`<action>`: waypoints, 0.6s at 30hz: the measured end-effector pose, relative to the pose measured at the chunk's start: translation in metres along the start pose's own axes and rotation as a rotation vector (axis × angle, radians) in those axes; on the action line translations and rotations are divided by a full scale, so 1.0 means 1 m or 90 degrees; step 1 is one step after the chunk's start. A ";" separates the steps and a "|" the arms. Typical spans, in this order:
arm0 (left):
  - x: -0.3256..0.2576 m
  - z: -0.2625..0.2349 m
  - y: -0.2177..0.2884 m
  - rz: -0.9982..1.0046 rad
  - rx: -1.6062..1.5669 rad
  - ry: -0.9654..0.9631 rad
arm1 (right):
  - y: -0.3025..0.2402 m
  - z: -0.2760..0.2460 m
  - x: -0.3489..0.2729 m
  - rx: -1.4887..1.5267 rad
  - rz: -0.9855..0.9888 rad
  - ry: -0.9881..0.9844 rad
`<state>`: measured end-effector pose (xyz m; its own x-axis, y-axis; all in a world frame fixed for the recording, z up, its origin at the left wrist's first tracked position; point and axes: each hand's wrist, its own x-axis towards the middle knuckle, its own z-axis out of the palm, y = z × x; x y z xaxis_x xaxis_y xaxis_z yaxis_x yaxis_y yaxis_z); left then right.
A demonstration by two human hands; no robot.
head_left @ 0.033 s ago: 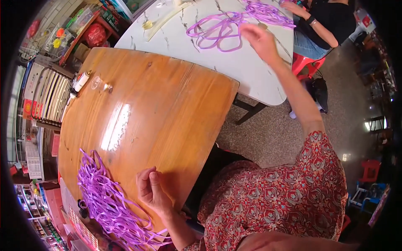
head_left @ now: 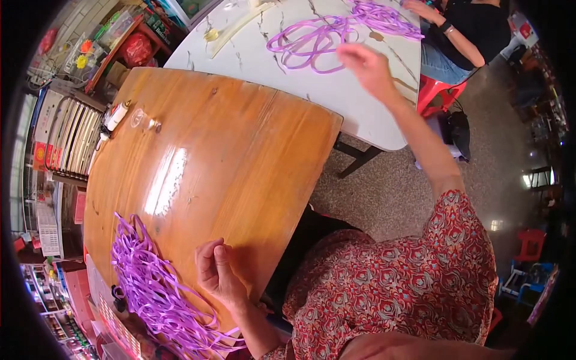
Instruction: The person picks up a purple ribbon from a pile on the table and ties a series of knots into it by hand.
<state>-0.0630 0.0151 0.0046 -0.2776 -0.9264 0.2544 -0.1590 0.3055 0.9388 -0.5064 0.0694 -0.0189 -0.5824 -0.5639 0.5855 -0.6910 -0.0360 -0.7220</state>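
My right hand (head_left: 369, 71) reaches over the white marbled table (head_left: 252, 78), fingers loosely bent and apart, with nothing seen in them. Its fingertips are beside flat loops of purple ribbon (head_left: 294, 45); whether they touch cannot be told. Above the near edge of the wooden table (head_left: 222, 150) is my left hand (head_left: 221, 273), closed with its fingers curled and the thumb alongside, and no object shows in it. To its left lies a large tangled heap of purple ribbon (head_left: 147, 276), with strands trailing past my left wrist.
Across the white table, a seated person's hand (head_left: 423, 11) is by more purple ribbon (head_left: 384, 21). A white bottle (head_left: 117, 116) and a small clear round item (head_left: 138, 118) stand near the wooden table's far left edge. A rack of folders (head_left: 69, 135) borders it. A red stool (head_left: 441, 93) is at right.
My right hand has shifted slightly left and down, uncovering a brown patch on the white table. The left hand and the ribbon heap look the same.
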 end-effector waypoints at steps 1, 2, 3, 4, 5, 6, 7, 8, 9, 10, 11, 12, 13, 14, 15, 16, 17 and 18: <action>0.000 0.001 0.004 -0.001 -0.009 -0.001 | -0.014 0.009 -0.015 -0.004 0.002 -0.050; -0.001 0.001 0.006 -0.002 -0.013 0.003 | -0.026 0.021 -0.028 0.019 -0.034 -0.095; -0.002 0.000 0.009 -0.008 -0.004 0.015 | -0.038 0.034 -0.039 0.048 -0.073 -0.145; -0.004 -0.001 0.013 -0.004 0.005 0.024 | -0.051 0.045 -0.049 0.064 -0.075 -0.162; -0.005 -0.003 0.015 -0.003 0.018 0.036 | -0.066 0.056 -0.055 0.042 -0.195 -0.200; -0.008 -0.009 0.009 0.007 0.005 0.054 | -0.083 0.070 -0.062 0.035 -0.320 -0.240; -0.011 -0.012 0.008 -0.013 0.009 0.064 | -0.097 0.080 -0.068 0.074 -0.329 -0.266; -0.015 -0.016 0.009 -0.038 0.017 0.087 | -0.111 0.090 -0.076 0.077 -0.397 -0.298; -0.017 -0.015 0.009 -0.038 -0.015 0.097 | -0.123 0.098 -0.082 0.078 -0.468 -0.321; -0.019 -0.017 0.006 -0.029 -0.043 0.104 | -0.135 0.105 -0.090 0.098 -0.483 -0.345; -0.023 -0.025 0.005 -0.007 -0.012 0.113 | -0.149 0.114 -0.095 0.126 -0.507 -0.371; -0.028 -0.036 0.004 0.016 0.016 0.119 | -0.161 0.123 -0.101 0.143 -0.525 -0.380; -0.034 -0.045 0.004 0.003 0.037 0.167 | -0.171 0.131 -0.106 0.187 -0.547 -0.404; -0.041 -0.055 0.005 0.044 0.081 0.176 | -0.180 0.139 -0.112 0.203 -0.543 -0.409; -0.050 -0.065 0.005 0.081 0.124 0.179 | -0.188 0.147 -0.117 0.213 -0.537 -0.415; -0.057 -0.076 0.004 0.074 0.136 0.206 | -0.195 0.153 -0.119 0.236 -0.551 -0.429; -0.065 -0.089 0.001 0.078 0.175 0.242 | -0.202 0.159 -0.121 0.240 -0.555 -0.442; -0.071 -0.099 -0.001 0.084 0.207 0.268 | -0.206 0.161 -0.123 0.232 -0.555 -0.451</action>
<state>0.0502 0.0587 0.0087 0.0782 -0.8630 0.4992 -0.4512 0.4159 0.7896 -0.2237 0.0131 -0.0016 0.4725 -0.5603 0.6803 -0.5073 -0.8041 -0.3099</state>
